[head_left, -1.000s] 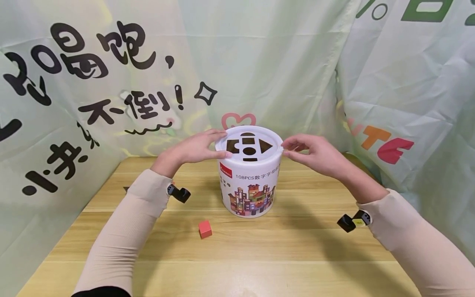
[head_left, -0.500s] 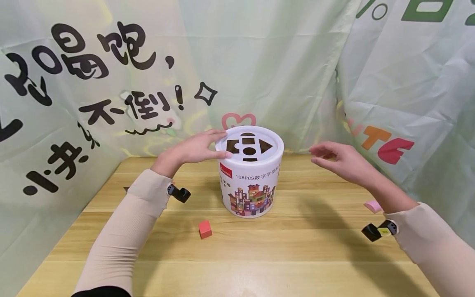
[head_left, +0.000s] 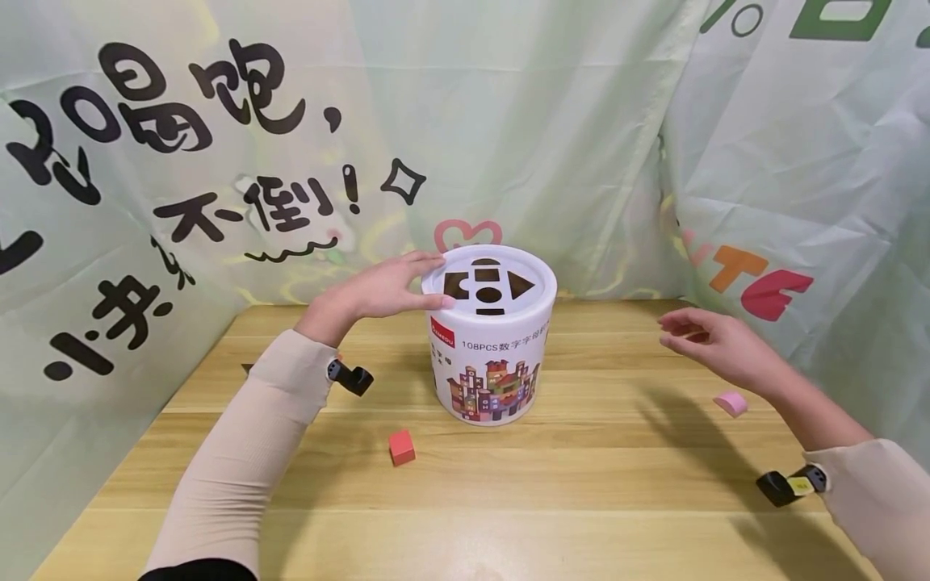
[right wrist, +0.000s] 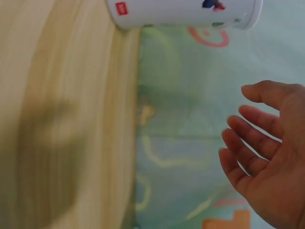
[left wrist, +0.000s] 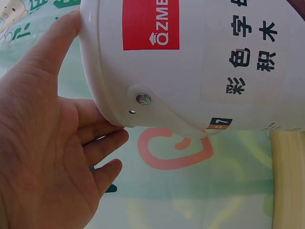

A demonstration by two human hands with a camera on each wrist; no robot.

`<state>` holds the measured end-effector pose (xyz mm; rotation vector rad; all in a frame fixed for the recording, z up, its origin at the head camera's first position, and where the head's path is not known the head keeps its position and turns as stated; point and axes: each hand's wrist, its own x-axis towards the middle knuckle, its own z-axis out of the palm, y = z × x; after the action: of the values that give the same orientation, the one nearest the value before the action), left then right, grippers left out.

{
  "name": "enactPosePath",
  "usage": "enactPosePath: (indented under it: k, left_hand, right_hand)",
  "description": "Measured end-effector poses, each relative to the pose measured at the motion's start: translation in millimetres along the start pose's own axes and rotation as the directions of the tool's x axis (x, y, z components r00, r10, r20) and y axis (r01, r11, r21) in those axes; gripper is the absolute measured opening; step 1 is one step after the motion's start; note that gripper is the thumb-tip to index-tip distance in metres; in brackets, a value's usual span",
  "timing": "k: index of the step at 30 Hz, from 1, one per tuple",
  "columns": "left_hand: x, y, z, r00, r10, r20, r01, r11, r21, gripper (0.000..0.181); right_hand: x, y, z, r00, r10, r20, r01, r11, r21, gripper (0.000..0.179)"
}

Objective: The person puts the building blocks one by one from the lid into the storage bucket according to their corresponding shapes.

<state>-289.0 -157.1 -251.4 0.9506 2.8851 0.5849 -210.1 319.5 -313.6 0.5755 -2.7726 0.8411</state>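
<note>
Head view shows a big, white, round bucket (head_left: 487,375) standing upright on a light brown wooden surface (head_left: 479,508). Its flat white lid (head_left: 505,281) is on, and dark holes are cut in it: a circle, a triangle, an arch and some others. Toy buildings in many colours are printed on the front.

The person's left hand (head_left: 388,286) touches the left side of the rim. Its thumb is near the front, and its fingers reach round toward the back. In the left wrist view, the fingers are spread and almost straight, and they rest on the rim. A round metal pin (left wrist: 143,99) shows on the bucket's side, near a red label (left wrist: 150,24) with white letters.

The right hand (head_left: 715,343) is up in the air, well apart from the bucket. It holds nothing, and its fingers are loose and a little bent.

A small pink block with a curved side (head_left: 731,403) lies on the surface near the right hand. A small red block (head_left: 402,448) lies in front of the bucket, a bit to the left. Pale green cloth (head_left: 545,145) hangs behind everything.
</note>
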Motion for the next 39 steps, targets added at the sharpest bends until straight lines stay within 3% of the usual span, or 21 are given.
enactPosePath:
  k: [18, 32, 39]
  left_hand:
    - [1.1, 0.4, -0.2, 1.0, 0.004, 0.001, -0.004, 1.0, 0.006, 0.098]
    - [-0.1, -0.5, -1.4, 1.0, 0.004, -0.007, -0.004, 1.0, 0.015, 0.095]
    - [-0.2, -0.9, 0.0, 1.0, -0.001, 0.0, 0.001, 1.0, 0.006, 0.096]
  right_hand:
    - [-45.9, 64, 12, 0.991, 0.134, 0.008, -0.133, 0.991, -0.028, 0.042]
    - [-62.9, 107, 21, 0.977, 0.205, -0.063, -0.21, 0.974, -0.086, 0.038]
    - [-69.5, 121, 24, 0.963, 0.27, -0.018, -0.27, 0.953, -0.138, 0.042]
